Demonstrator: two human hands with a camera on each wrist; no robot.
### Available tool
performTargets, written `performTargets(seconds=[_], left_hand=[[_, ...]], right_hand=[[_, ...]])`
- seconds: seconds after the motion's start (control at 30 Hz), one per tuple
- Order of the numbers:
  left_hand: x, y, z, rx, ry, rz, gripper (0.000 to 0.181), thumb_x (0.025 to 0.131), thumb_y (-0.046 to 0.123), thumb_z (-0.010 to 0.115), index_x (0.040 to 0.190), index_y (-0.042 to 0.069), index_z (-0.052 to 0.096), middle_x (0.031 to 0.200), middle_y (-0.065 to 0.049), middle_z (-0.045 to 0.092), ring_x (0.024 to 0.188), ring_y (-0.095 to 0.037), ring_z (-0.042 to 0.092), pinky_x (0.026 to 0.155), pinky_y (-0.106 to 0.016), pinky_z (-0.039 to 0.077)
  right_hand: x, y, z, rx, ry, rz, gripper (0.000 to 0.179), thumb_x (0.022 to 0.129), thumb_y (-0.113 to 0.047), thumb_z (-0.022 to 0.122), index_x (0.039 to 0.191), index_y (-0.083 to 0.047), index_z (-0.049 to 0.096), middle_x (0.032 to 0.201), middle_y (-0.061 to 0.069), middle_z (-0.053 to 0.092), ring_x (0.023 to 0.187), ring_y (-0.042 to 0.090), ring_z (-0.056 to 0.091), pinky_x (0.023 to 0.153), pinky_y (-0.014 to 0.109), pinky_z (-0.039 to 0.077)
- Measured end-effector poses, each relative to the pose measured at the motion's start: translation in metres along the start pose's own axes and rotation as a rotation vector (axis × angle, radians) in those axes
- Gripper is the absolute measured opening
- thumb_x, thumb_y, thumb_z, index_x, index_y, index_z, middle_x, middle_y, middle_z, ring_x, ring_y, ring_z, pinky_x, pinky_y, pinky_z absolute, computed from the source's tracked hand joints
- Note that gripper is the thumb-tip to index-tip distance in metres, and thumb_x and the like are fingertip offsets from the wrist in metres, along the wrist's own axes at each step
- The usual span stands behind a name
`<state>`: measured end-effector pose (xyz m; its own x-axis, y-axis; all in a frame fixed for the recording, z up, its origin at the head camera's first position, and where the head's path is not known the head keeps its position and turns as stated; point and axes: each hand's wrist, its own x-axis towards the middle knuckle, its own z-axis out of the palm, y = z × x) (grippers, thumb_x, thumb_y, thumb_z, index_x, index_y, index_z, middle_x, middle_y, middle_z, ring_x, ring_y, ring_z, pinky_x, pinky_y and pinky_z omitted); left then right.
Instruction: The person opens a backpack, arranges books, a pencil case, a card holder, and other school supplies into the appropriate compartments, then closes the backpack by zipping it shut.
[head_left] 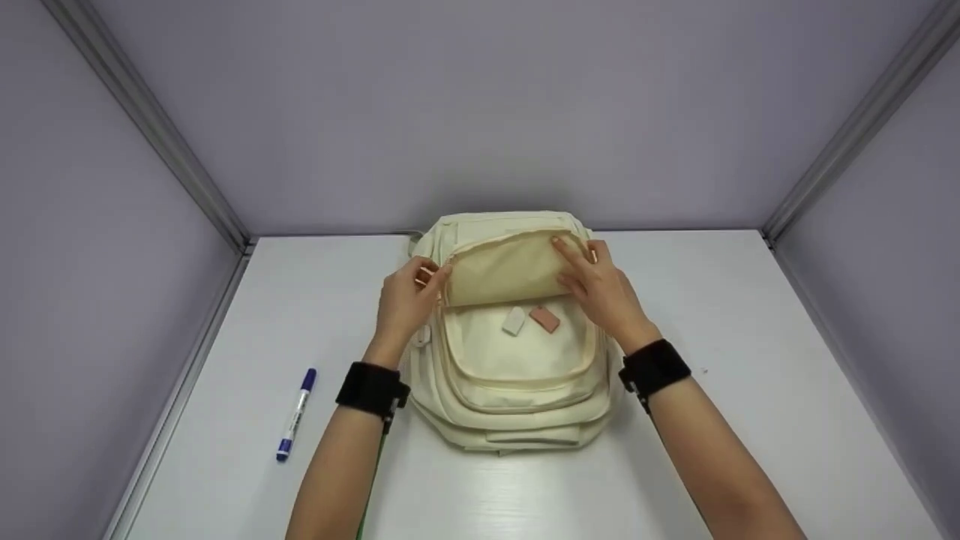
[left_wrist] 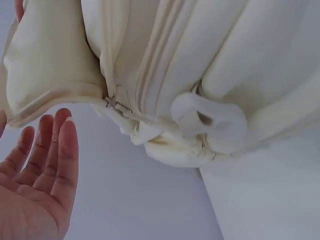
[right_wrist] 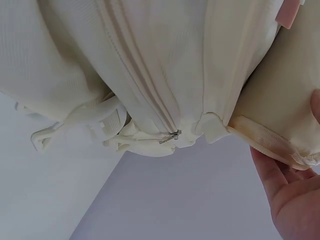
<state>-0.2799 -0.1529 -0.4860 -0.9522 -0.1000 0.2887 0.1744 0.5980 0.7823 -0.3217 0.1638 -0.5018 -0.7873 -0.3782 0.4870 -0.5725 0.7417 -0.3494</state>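
Note:
A cream backpack lies on the white table, its front pocket unzipped and the pocket flap folded up toward the back. My right hand grips the flap's right side, with some fingers on its inner face and others behind the edge, as the right wrist view shows. At the flap's left edge is my left hand; in the left wrist view its fingers extend loosely just below the zipper edge. Inside the opened pocket lie a small white tag-shaped piece and a small pink one.
A blue-capped marker lies on the table to the left of the backpack. Grey walls enclose the table at the back and sides. A metal zipper pull hangs at the pocket's corner.

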Motion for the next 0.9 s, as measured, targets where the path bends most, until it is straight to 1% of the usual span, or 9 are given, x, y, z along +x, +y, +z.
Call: performTargets(seconds=[0.1, 0.17, 0.27, 0.47, 0.57, 0.63, 0.73, 0.8, 0.9], left_hand=[[-0.012, -0.005, -0.012, 0.103, 0.029, 0.04, 0.039, 0.095, 0.044, 0.062, 0.107, 0.007, 0.068, 0.088, -0.006, 0.067, 0.078, -0.021, 0.066, 0.068, -0.04, 0.052], [-0.019, -0.01, -0.019, 0.181, 0.056, 0.065, 0.042, 0.095, 0.044, 0.063, 0.111, 0.006, 0.068, 0.091, -0.009, 0.067, 0.08, -0.023, 0.066, 0.068, -0.042, 0.052], [-0.029, -0.019, -0.033, 0.28, 0.08, 0.083, 0.045, 0.094, 0.043, 0.064, 0.119, 0.005, 0.067, 0.099, -0.015, 0.067, 0.087, -0.028, 0.066, 0.069, -0.045, 0.053], [-0.039, -0.04, -0.069, 0.44, 0.117, 0.116, 0.053, 0.092, 0.037, 0.069, 0.13, 0.001, 0.061, 0.119, -0.026, 0.061, 0.104, -0.043, 0.061, 0.084, -0.054, 0.05], [-0.044, -0.052, -0.086, 0.502, 0.119, 0.089, 0.056, 0.092, 0.035, 0.07, 0.134, 0.001, 0.058, 0.124, -0.029, 0.058, 0.108, -0.048, 0.058, 0.085, -0.06, 0.047], [-0.05, -0.06, -0.096, 0.536, 0.098, 0.054, 0.058, 0.092, 0.035, 0.07, 0.137, 0.002, 0.055, 0.128, -0.03, 0.055, 0.11, -0.05, 0.056, 0.084, -0.062, 0.046], [-0.062, -0.072, -0.109, 0.577, 0.048, -0.006, 0.063, 0.092, 0.034, 0.071, 0.142, 0.003, 0.049, 0.131, -0.033, 0.051, 0.11, -0.054, 0.054, 0.082, -0.065, 0.046], [-0.071, -0.08, -0.116, 0.588, 0.022, -0.04, 0.066, 0.091, 0.032, 0.072, 0.144, 0.001, 0.046, 0.131, -0.035, 0.05, 0.108, -0.055, 0.055, 0.08, -0.065, 0.047], [-0.084, -0.091, -0.124, 0.573, -0.011, -0.092, 0.07, 0.089, 0.029, 0.074, 0.144, -0.002, 0.043, 0.128, -0.037, 0.05, 0.104, -0.056, 0.056, 0.077, -0.064, 0.048]], right_hand=[[0.0, 0.002, 0.0, -0.016, 0.0, 0.011, 0.056, 0.097, -0.027, 0.063, 0.149, -0.031, 0.043, 0.129, 0.026, 0.041, 0.069, 0.036, 0.06, 0.064, 0.049, 0.052], [0.001, 0.002, 0.0, -0.021, 0.008, 0.016, 0.056, 0.097, -0.027, 0.063, 0.149, -0.031, 0.043, 0.128, 0.026, 0.041, 0.068, 0.035, 0.059, 0.063, 0.048, 0.051], [0.0, 0.003, 0.0, -0.027, 0.011, 0.021, 0.055, 0.098, -0.026, 0.062, 0.149, -0.031, 0.043, 0.128, 0.026, 0.041, 0.067, 0.033, 0.057, 0.062, 0.047, 0.051], [0.0, 0.001, 0.001, -0.026, -0.002, 0.027, 0.056, 0.097, -0.028, 0.062, 0.149, -0.032, 0.043, 0.129, 0.024, 0.041, 0.065, 0.031, 0.056, 0.062, 0.047, 0.051], [0.001, 0.001, 0.001, -0.025, -0.01, 0.035, 0.056, 0.098, -0.028, 0.062, 0.15, -0.033, 0.042, 0.129, 0.024, 0.041, 0.065, 0.031, 0.057, 0.063, 0.047, 0.051], [0.001, 0.0, 0.0, -0.028, -0.014, 0.037, 0.056, 0.097, -0.029, 0.062, 0.149, -0.033, 0.042, 0.13, 0.024, 0.041, 0.066, 0.032, 0.057, 0.064, 0.047, 0.051], [0.001, 0.0, 0.0, -0.033, -0.021, 0.035, 0.055, 0.098, -0.029, 0.061, 0.149, -0.032, 0.043, 0.13, 0.025, 0.041, 0.066, 0.033, 0.057, 0.064, 0.048, 0.051], [0.001, 0.0, 0.0, -0.036, -0.022, 0.029, 0.055, 0.098, -0.029, 0.062, 0.149, -0.031, 0.043, 0.13, 0.025, 0.041, 0.065, 0.033, 0.057, 0.064, 0.048, 0.051], [0.002, 0.0, 0.0, -0.039, -0.017, 0.017, 0.054, 0.098, -0.028, 0.062, 0.149, -0.03, 0.044, 0.129, 0.025, 0.042, 0.065, 0.033, 0.057, 0.063, 0.048, 0.052]])
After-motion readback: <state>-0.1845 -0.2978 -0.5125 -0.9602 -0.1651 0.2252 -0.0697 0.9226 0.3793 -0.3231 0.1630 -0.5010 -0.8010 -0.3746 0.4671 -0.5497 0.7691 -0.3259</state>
